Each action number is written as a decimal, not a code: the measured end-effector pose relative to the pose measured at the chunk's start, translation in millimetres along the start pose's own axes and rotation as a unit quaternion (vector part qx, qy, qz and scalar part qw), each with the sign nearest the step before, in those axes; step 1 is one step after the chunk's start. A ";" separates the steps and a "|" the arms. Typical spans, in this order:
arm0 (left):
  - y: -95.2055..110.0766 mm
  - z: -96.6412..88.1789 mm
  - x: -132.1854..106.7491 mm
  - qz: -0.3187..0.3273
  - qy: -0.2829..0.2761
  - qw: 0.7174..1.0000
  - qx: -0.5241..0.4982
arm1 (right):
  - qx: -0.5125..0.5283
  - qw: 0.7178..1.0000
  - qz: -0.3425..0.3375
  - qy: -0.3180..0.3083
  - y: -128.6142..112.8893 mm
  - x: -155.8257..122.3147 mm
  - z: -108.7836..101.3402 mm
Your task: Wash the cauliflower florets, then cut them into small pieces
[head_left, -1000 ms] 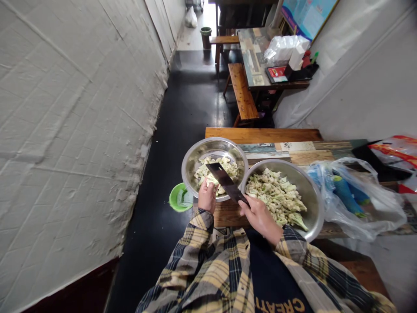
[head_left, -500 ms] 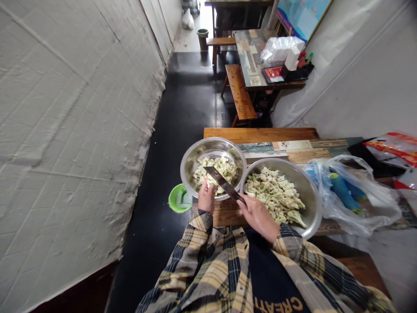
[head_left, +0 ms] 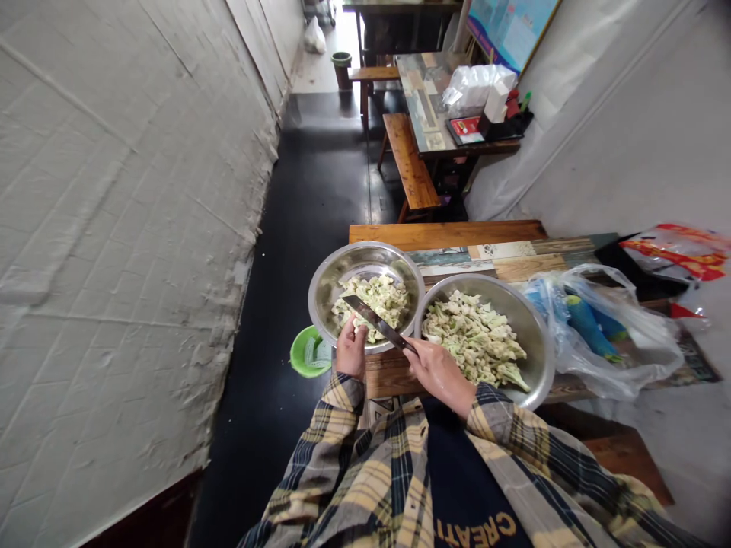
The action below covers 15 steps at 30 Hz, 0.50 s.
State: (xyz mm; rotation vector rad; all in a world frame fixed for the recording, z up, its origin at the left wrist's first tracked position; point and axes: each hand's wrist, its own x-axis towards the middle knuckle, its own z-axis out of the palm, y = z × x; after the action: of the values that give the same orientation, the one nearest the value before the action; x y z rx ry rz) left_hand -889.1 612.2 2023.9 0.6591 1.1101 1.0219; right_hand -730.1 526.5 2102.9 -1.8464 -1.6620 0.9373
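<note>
Two steel bowls sit side by side on a wooden table (head_left: pixel 400 373). The left bowl (head_left: pixel 328 278) holds cut cauliflower pieces (head_left: pixel 377 293). The right bowl (head_left: pixel 531 320) is heaped with cauliflower florets (head_left: pixel 471 339). My left hand (head_left: pixel 349 352) is closed on a cauliflower piece (head_left: pixel 361 327) over the near rim of the left bowl. My right hand (head_left: pixel 437 373) grips the handle of a dark cleaver (head_left: pixel 374 322), its blade edge-on across the piece and over the left bowl.
A clear plastic bag (head_left: pixel 605 335) with blue-green items lies right of the bowls. A green basket (head_left: pixel 308 352) sits on the dark floor by the table's left edge. A bench (head_left: pixel 445 232) runs along the far side. Farther back stand another bench (head_left: pixel 408 164) and a cluttered table (head_left: pixel 434 114). A wall closes the left.
The cleaver blade has tilted from flat-facing to nearly edge-on and dropped onto the piece in my left hand. The view has shifted slightly left.
</note>
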 end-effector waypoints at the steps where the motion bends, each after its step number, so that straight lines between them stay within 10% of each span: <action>1: 1.3 0.8 -0.2 -0.003 -0.003 1.000 -0.004 | 0.003 1.000 0.004 -0.003 0.0 -0.3 -0.4; 15: -0.4 -6.3 5.4 -0.086 -0.028 0.992 -0.089 | 0.061 0.996 0.068 -0.024 15.1 19.7 6.1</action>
State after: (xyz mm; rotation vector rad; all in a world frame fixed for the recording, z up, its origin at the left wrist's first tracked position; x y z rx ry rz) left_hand -894.4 616.6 2019.3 0.4388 0.9949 0.9364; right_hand -724.3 543.1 2084.4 -1.8877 -1.4852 1.1212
